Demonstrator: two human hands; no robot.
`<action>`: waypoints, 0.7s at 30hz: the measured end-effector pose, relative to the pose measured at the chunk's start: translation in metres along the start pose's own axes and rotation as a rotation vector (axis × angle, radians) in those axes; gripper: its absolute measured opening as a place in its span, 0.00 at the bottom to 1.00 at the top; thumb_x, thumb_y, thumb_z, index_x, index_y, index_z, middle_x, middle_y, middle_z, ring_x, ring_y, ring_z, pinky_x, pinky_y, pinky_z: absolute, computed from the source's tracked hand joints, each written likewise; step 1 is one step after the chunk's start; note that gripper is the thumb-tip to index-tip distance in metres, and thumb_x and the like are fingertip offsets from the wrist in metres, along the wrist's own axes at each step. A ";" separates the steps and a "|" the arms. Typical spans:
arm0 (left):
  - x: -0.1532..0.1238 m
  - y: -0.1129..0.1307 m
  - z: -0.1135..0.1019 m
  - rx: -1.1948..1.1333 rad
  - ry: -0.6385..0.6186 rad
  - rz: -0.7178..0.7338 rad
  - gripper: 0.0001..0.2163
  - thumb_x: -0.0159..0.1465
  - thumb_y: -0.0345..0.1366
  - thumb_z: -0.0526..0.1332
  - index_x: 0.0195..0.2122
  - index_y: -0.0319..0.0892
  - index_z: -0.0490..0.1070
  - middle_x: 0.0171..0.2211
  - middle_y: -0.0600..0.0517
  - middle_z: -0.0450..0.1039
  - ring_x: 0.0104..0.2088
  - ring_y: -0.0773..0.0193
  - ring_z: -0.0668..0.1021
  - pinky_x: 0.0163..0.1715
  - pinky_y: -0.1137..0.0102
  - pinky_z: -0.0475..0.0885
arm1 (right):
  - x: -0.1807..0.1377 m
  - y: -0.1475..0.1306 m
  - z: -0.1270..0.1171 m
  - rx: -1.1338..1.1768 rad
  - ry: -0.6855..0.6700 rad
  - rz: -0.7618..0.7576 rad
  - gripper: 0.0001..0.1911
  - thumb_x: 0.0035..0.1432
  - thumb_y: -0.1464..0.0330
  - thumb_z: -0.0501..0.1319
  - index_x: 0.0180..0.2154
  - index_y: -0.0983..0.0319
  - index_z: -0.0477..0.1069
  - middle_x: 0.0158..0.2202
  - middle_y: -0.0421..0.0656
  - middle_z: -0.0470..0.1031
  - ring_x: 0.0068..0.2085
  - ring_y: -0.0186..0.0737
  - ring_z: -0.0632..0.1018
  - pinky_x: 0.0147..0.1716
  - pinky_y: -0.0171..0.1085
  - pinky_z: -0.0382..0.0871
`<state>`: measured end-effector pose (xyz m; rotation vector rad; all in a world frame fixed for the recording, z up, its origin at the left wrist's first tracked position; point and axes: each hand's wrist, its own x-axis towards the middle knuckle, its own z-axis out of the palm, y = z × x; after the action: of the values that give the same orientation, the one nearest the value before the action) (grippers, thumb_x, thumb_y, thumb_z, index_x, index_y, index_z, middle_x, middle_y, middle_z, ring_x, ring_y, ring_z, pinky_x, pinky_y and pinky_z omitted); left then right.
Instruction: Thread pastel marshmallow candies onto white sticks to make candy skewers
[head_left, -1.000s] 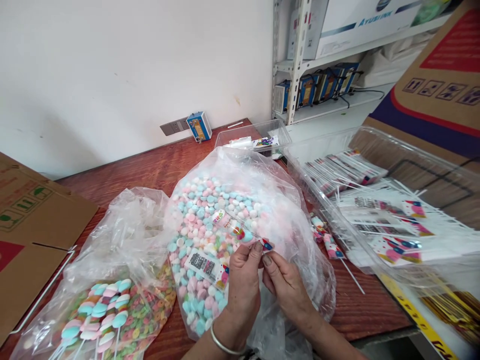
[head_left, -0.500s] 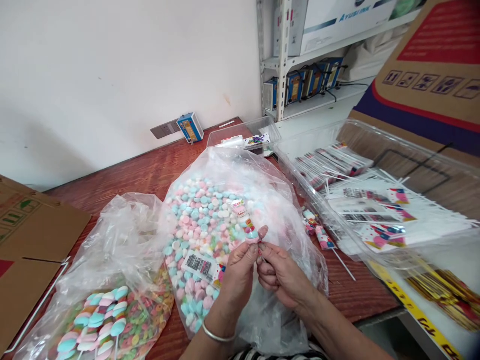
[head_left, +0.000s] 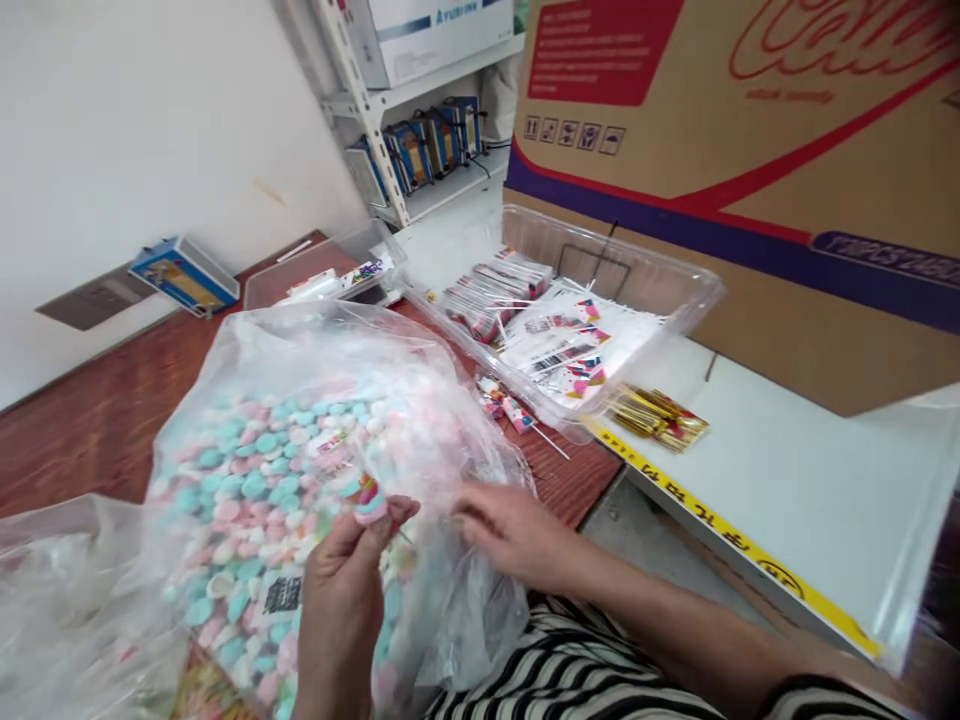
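Here, left hand firmly on a marshmallow lollipop; right hand half-curled by the plastic bag, grip unclear.

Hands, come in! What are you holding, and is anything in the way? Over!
Left hand: pinching wrapped candy stick. Right hand: apart from it, grip unclear. Big candy bag beneath both.

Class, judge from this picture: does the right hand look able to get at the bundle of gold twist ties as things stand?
Probably yes: the right hand is apart from the left hand, and the gold twist ties look uncovered on the white surface, outside the clear plastic tray.
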<state>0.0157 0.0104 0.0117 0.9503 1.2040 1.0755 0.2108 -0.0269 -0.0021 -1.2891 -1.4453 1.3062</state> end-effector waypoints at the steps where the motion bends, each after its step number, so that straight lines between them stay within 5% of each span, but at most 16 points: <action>1: -0.001 -0.002 -0.004 0.069 0.039 0.027 0.08 0.53 0.41 0.70 0.30 0.44 0.80 0.33 0.51 0.80 0.38 0.58 0.79 0.47 0.62 0.72 | -0.010 0.004 -0.012 -0.181 0.137 -0.012 0.06 0.60 0.70 0.54 0.34 0.60 0.70 0.34 0.41 0.74 0.37 0.38 0.74 0.38 0.36 0.65; 3: -0.005 -0.006 -0.009 0.240 0.077 0.054 0.10 0.55 0.44 0.68 0.33 0.43 0.79 0.33 0.50 0.79 0.37 0.58 0.78 0.43 0.63 0.72 | -0.029 0.018 -0.033 -0.558 0.333 0.054 0.08 0.63 0.71 0.54 0.39 0.61 0.71 0.37 0.43 0.75 0.40 0.39 0.75 0.41 0.37 0.65; 6: -0.015 -0.014 -0.011 0.502 0.063 0.092 0.14 0.57 0.49 0.66 0.30 0.42 0.78 0.31 0.49 0.78 0.35 0.57 0.77 0.38 0.66 0.71 | -0.045 0.043 -0.048 -0.913 0.390 0.154 0.10 0.66 0.70 0.53 0.42 0.61 0.73 0.41 0.47 0.76 0.43 0.41 0.76 0.43 0.37 0.67; 14: -0.031 -0.020 0.004 0.600 -0.048 0.127 0.14 0.62 0.49 0.61 0.31 0.43 0.74 0.23 0.54 0.65 0.28 0.63 0.68 0.29 0.71 0.61 | 0.008 0.056 -0.044 -1.092 0.285 0.191 0.19 0.68 0.70 0.50 0.59 0.58 0.63 0.39 0.47 0.80 0.37 0.41 0.81 0.33 0.34 0.71; 21: -0.029 -0.019 0.007 0.496 -0.035 0.060 0.15 0.63 0.49 0.60 0.31 0.43 0.75 0.22 0.55 0.62 0.26 0.65 0.65 0.26 0.71 0.58 | 0.031 0.049 -0.045 -1.232 0.226 0.173 0.12 0.64 0.78 0.50 0.43 0.66 0.71 0.32 0.55 0.80 0.33 0.52 0.83 0.30 0.40 0.73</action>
<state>0.0238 -0.0225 0.0011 1.3847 1.4536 0.8125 0.2574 0.0100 -0.0455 -2.2502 -2.0588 0.1999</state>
